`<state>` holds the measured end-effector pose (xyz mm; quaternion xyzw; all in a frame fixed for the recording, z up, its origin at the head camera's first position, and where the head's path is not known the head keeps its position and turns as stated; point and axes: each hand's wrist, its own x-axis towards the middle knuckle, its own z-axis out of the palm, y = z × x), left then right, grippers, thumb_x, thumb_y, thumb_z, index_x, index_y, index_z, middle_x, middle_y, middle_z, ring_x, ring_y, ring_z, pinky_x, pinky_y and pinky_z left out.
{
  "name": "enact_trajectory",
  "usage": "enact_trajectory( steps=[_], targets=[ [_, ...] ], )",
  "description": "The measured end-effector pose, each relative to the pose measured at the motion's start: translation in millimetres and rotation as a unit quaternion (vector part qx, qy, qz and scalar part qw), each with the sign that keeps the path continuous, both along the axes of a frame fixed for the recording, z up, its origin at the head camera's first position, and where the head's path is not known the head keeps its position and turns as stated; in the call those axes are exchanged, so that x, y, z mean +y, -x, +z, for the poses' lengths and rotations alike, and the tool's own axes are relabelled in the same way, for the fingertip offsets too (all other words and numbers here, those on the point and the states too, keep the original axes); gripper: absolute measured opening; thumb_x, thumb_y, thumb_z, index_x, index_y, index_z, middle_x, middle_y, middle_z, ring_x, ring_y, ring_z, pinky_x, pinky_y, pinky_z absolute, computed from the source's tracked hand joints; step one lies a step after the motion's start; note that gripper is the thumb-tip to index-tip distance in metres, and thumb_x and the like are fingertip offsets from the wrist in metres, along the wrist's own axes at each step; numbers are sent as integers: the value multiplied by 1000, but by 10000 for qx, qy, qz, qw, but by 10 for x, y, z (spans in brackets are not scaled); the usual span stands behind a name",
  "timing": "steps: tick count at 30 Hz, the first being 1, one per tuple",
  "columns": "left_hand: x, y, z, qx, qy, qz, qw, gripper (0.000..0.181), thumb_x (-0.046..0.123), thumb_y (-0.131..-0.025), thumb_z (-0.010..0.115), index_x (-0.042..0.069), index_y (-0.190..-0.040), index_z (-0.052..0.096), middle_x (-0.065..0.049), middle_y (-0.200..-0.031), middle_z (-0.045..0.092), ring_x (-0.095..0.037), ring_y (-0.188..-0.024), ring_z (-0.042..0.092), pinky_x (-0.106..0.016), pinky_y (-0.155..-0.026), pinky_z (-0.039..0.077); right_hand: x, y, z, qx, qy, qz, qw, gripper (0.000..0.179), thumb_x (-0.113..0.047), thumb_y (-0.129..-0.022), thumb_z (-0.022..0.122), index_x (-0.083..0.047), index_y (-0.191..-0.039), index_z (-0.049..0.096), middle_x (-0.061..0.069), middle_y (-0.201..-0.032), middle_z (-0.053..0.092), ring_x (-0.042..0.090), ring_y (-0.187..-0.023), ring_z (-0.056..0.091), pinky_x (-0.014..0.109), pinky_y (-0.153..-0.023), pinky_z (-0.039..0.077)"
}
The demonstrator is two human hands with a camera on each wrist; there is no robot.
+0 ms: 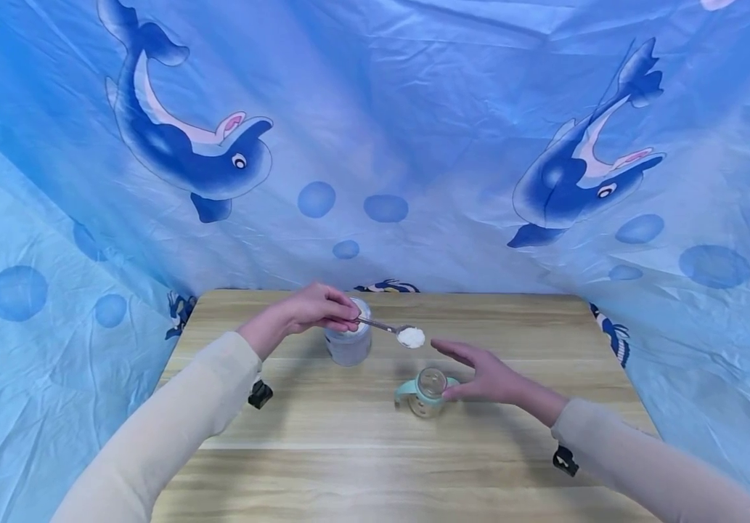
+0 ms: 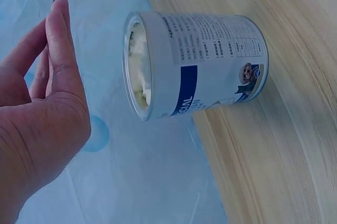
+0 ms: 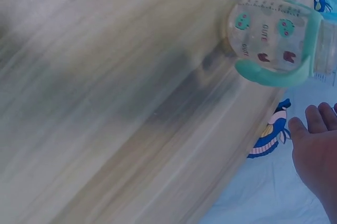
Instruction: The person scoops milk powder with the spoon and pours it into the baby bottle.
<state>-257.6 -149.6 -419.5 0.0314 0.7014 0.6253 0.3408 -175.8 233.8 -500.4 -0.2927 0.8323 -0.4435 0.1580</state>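
Note:
My left hand [image 1: 319,309] pinches the handle of a metal spoon [image 1: 380,325], whose bowl carries a heap of white powder [image 1: 411,337]. Below and behind that hand stands an upright can [image 1: 348,350], its top uncovered. White powder [image 2: 139,66] fills it in the left wrist view. A clear baby bottle [image 1: 425,405] with mint-green handles and no cap stands in front, a little right of the spoon. Beside it is my right hand [image 1: 487,374], fingers spread and holding nothing. In the right wrist view this hand [image 3: 318,150] appears apart from the bottle.
Both containers stand on a wood-grain table [image 1: 322,472]. A blue curtain [image 1: 375,145] printed with dolphins and bubbles hangs behind the table and along both sides. Each wrist wears a small black device, the left one [image 1: 260,394] near the table.

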Motion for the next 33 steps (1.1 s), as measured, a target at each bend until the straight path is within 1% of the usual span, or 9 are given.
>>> enact_trajectory(
  steps=[3, 6, 9, 13, 17, 20, 24, 29, 33],
  targets=[
    [12, -17, -2, 30, 24, -29, 10000, 25, 1, -101, 72, -10, -124, 70, -16, -97, 80, -18, -84, 80, -28, -79, 68, -6, -15, -49, -21, 16, -15, 10000, 92, -24, -86, 93, -4, -162, 44, 14, -165, 47, 37, -152, 44, 49, -127, 37],
    [28, -29, -16, 101, 44, -69, 9999, 26, 1, -101, 73, -10, -124, 71, -16, -98, 80, -19, -85, 80, -30, -80, 68, -16, -29, -89, -83, 24, -37, 10000, 94, -25, -84, 94, -4, -161, 45, 13, -165, 47, 37, -152, 44, 54, -127, 36],
    [56, -37, -34, 178, 152, -126, 9996, 25, 1, -101, 73, -9, -124, 71, -17, -101, 80, -20, -87, 80, -40, -92, 66, -16, -43, -128, -131, -34, -82, 9999, 94, -25, -84, 95, -5, -161, 45, 12, -165, 48, 37, -152, 43, 59, -126, 35],
    [114, -49, -59, 286, 279, -281, 9988, 27, 3, -102, 73, -9, -125, 71, -17, -103, 80, -21, -89, 80, -48, -99, 62, -3, -68, -180, -165, -138, -172, 9996, 94, -28, -84, 94, -7, -162, 45, 11, -165, 48, 38, -152, 43, 62, -125, 35],
    [160, -58, -98, 330, 267, -370, 9984, 28, 3, -101, 73, -12, -125, 70, -17, -101, 80, -20, -87, 80, -45, -95, 65, -3, -99, -224, -216, -129, -183, 9995, 94, -27, -84, 94, -7, -162, 45, 12, -164, 49, 40, -152, 43, 64, -124, 35],
    [178, -58, -127, 315, 251, -398, 9984, 30, 3, -100, 74, -13, -125, 70, -17, -100, 80, -21, -87, 80, -47, -97, 63, -10, -110, -258, -187, -128, -176, 9996, 94, -26, -84, 95, -6, -161, 45, 13, -163, 49, 41, -151, 44, 65, -123, 36],
    [189, -63, -133, 302, 245, -434, 9983, 27, 3, -100, 75, -11, -123, 71, -18, -100, 80, -22, -88, 80, -50, -100, 60, -18, -114, -295, -130, -138, -219, 9996, 95, -27, -83, 95, -4, -161, 45, 16, -162, 50, 43, -149, 46, 64, -123, 38],
    [207, -72, -138, 316, 251, -487, 9980, 19, 3, -100, 75, -7, -116, 76, -19, -101, 80, -24, -89, 80, -51, -99, 61, -39, -115, -340, -136, -116, -296, 9994, 97, -29, -82, 96, 0, -159, 45, 20, -160, 51, 45, -147, 48, 63, -122, 39],
    [221, -78, -172, 389, 237, -571, 9973, 23, 2, -100, 75, -11, -118, 73, -19, -100, 80, -24, -89, 80, -46, -94, 64, -64, -120, -360, -193, -177, -374, 9990, 97, -33, -82, 95, -1, -159, 45, 19, -160, 52, 43, -146, 49, 62, -122, 40]
  ],
)
